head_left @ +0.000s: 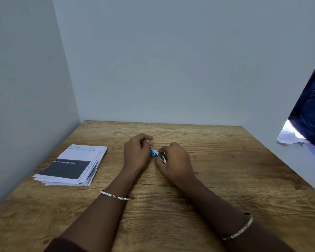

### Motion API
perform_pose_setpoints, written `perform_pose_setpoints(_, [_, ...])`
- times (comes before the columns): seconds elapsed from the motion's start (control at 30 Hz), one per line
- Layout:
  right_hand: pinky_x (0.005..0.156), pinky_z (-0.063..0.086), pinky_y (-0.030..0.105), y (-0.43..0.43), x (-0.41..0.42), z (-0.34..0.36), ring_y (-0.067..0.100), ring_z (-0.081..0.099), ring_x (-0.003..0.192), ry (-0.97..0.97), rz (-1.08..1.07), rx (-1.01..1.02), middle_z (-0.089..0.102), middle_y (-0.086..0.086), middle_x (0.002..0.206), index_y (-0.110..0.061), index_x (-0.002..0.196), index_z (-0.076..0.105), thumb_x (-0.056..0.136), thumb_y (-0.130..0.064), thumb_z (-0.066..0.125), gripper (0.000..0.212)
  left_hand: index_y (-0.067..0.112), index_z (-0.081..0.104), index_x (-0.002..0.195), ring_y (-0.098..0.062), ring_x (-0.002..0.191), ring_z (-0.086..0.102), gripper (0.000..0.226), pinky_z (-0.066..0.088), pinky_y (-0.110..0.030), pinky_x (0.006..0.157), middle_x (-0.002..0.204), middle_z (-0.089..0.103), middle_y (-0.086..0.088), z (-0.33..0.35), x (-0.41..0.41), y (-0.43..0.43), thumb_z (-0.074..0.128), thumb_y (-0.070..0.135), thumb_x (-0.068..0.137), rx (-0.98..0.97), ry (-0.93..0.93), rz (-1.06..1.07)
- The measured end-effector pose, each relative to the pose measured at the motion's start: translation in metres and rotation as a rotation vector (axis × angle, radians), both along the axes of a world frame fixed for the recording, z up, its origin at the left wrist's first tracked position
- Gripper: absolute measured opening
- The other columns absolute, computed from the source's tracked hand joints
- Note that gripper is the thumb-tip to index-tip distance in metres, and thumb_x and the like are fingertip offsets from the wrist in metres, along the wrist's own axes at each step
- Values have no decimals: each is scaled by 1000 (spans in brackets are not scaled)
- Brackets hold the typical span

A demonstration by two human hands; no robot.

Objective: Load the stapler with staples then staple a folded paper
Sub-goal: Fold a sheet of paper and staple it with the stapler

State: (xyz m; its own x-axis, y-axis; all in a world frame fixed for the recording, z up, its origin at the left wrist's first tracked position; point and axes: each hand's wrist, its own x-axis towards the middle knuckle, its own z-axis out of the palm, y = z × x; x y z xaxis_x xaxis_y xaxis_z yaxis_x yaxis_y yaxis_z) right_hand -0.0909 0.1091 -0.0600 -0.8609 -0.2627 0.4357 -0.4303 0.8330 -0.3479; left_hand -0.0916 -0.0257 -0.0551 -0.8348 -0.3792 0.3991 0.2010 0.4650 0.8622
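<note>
A small stapler (159,155), metal with a blue end, sits between my two hands at the middle of the wooden table (225,179). My right hand (175,162) is closed around its metal body and hides most of it. My left hand (137,153) pinches at the blue end with thumb and fingertips; whether it holds staples I cannot tell. A stack of folded printed papers (71,165), white with a dark band, lies to the left of my left hand, apart from it.
Grey walls close the table on the left and at the back. At the right edge a dark blue cloth (311,110) and crumpled white paper (289,136) show past the table. Both wrists wear thin bracelets.
</note>
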Motion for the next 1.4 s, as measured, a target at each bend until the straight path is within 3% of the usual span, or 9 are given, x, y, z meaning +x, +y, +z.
perform_pose_setpoints(0.17, [85, 40, 37, -1, 7, 1, 25, 57, 101, 13, -23, 98, 62, 5, 102, -20, 106, 69, 93, -39, 54, 28, 10, 78, 97, -13, 84, 74, 27, 59, -30, 78, 87, 78, -3, -1, 10, 3, 53, 0, 94, -33, -10, 6])
perform_pose_setpoints(0.3, [90, 38, 41, -3, 18, 1, 24, 53, 111, 63, -85, 201, 62, 2, 114, -25, 117, 68, 95, -47, 50, 36, 15, 76, 93, -10, 84, 74, 27, 50, -13, 68, 80, 73, 5, 1, 23, 5, 52, 1, 93, -16, -12, 57])
perform_pose_setpoints(0.43, [86, 36, 41, -12, 31, 6, 21, 54, 106, 172, -87, 120, 64, -2, 112, -26, 110, 71, 95, -42, 50, 30, 12, 76, 95, -17, 83, 71, 25, 51, -26, 72, 87, 77, -1, 2, 45, 0, 53, 1, 92, -54, 50, 90])
perform_pose_setpoints(0.57, [85, 36, 40, -39, 48, 10, 19, 57, 101, 168, 26, -10, 67, -4, 101, -26, 95, 74, 92, -38, 55, 23, 17, 74, 96, -15, 82, 67, 23, 43, -25, 68, 90, 76, 3, 9, 78, -20, 54, 6, 92, -132, 125, 248])
perform_pose_setpoints(0.67, [89, 39, 43, -60, 60, 12, 20, 58, 100, 116, 128, -79, 69, -4, 94, -25, 91, 75, 92, -37, 55, 24, 18, 73, 99, -17, 90, 69, 19, 52, -31, 76, 95, 77, 2, 18, 104, -51, 56, 12, 92, -256, 106, 337])
perform_pose_setpoints(0.87, [87, 49, 43, -97, 71, 16, 19, 62, 91, 16, 235, -154, 71, -5, 83, -21, 85, 75, 91, -34, 58, 22, 27, 67, 122, -28, 121, 58, 42, 44, -38, 97, 132, 64, -1, 31, 137, -132, 64, 48, 86, -656, -452, 405])
perform_pose_setpoints(1.07, [81, 49, 40, -110, 73, 10, 19, 61, 85, -6, 294, -190, 70, -4, 80, -20, 83, 76, 90, -28, 62, 17, 38, 56, 137, -22, 133, 50, 88, 41, -44, 109, 147, 53, 5, 41, 152, -177, 74, 75, 59, -628, -736, 34])
perform_pose_setpoints(1.3, [67, 48, 29, -101, 65, 5, 11, 62, 71, 11, 285, -310, 73, -2, 73, -14, 79, 78, 88, -24, 69, 15, 40, 73, 117, -17, 121, 60, 29, 47, -36, 98, 130, 69, 8, 25, 155, -183, 71, 44, 89, -657, -475, 140])
perform_pose_setpoints(1.4, [64, 46, 26, -99, 65, 4, 8, 60, 71, -3, 291, -346, 72, -4, 73, -15, 79, 78, 89, -24, 69, 15, 37, 78, 106, -20, 106, 67, 17, 52, -33, 81, 112, 77, 6, 23, 153, -176, 70, 38, 91, -659, -394, 235])
